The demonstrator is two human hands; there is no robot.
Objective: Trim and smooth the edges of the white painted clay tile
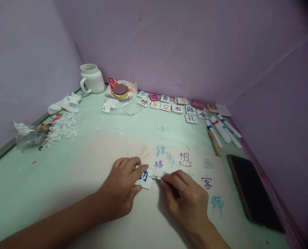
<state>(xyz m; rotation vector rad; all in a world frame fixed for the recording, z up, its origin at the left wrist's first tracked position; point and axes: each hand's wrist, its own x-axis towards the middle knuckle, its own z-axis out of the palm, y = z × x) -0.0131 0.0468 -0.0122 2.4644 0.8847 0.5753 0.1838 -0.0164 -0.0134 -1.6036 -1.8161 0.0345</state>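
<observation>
My left hand (124, 185) is closed around the left side of a small white tile (146, 184), pressing it against the paper. A blue written character shows on the tile, partly covered by my fingers. In a pinch, my right hand (187, 197) holds a thin craft knife (157, 178), its pointed blade resting at the tile's right part, by the blue strokes. Most of the knife's handle is hidden by my fingers. Under both hands lies a large pale sheet of paper (97, 159) with characters in orange, blue and purple.
White markers (220, 129) and a wooden-handled tool (214, 142) lie at right, above a black phone (255, 193). Several character tiles (177, 109) line the back. At left are white shavings (63, 128), a plastic bag (30, 135), crumpled tissue (65, 103) and a white mug (93, 79). A round tin (120, 90) sits on wrappers.
</observation>
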